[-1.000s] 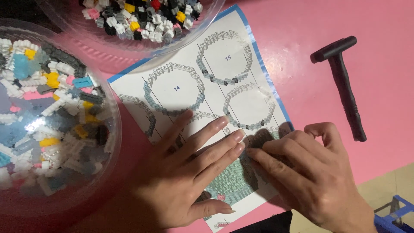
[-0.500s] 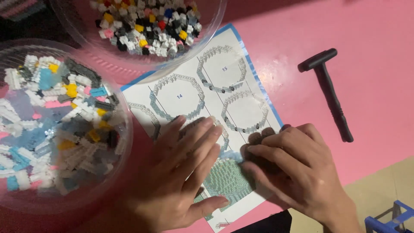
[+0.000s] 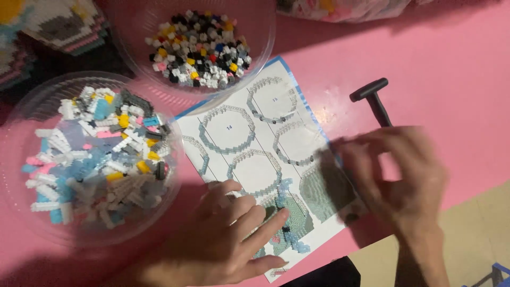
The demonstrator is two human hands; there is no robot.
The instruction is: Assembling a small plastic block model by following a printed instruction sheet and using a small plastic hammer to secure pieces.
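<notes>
My left hand (image 3: 228, 242) lies flat on a white instruction sheet (image 3: 256, 171) printed with ring-shaped building steps. Its spread fingers rest beside and partly on a small pale green and blue brick build (image 3: 291, 222) at the sheet's near end. My right hand (image 3: 399, 180) is blurred, raised a little above the sheet's right edge with fingers curled. Whether it holds anything cannot be seen. A small black hammer (image 3: 374, 99) lies on the pink table just beyond the right hand.
A clear bowl (image 3: 179, 159) of white, grey, blue, pink and yellow bricks stands at the left. A second clear bowl (image 3: 265, 50) of small mixed bricks sits at the back. The table's front edge runs near the lower right.
My right hand has lifted off the brick build and swung right, uncovering the sheet's printed lower part. My left hand has slid towards me. The camera view has shifted.
</notes>
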